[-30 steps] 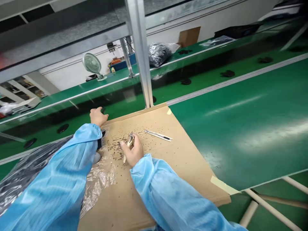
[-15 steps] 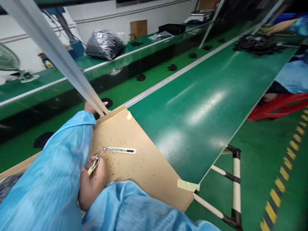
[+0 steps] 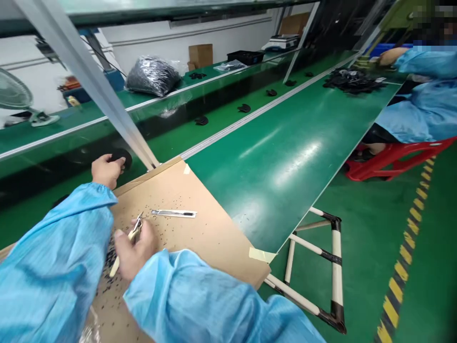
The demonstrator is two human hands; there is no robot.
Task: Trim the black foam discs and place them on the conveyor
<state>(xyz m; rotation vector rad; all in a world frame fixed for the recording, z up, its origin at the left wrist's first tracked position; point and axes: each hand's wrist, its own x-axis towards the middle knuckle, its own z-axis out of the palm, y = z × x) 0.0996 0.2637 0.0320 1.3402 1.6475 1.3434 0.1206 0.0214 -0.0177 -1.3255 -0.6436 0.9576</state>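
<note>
My left hand (image 3: 107, 170) reaches over the green conveyor belt and is closed on a round, flat black piece (image 3: 123, 159). My right hand (image 3: 137, 245) grips a pair of nippers (image 3: 134, 229) with pale handles, its metal jaws pointing up and away from me. Beneath it lies a brown cardboard sheet (image 3: 200, 238), scattered with tiny black scraps (image 3: 107, 276). A utility knife (image 3: 174, 213) with a whitish body rests on the cardboard, just beyond the right hand.
Several black pieces (image 3: 244, 108) lie spaced along the belt. A metal post (image 3: 103, 102) rises beside my left hand. Farther right, a person in blue sleeves (image 3: 424, 112) sits on a red stool (image 3: 396, 159) by a black heap (image 3: 353, 81). Tape (image 3: 262, 255) marks the cardboard's corner.
My left hand has come back leftward from behind the post, bringing the black piece with it. My right hand still holds the nippers over the cardboard. The view has shifted slightly.
</note>
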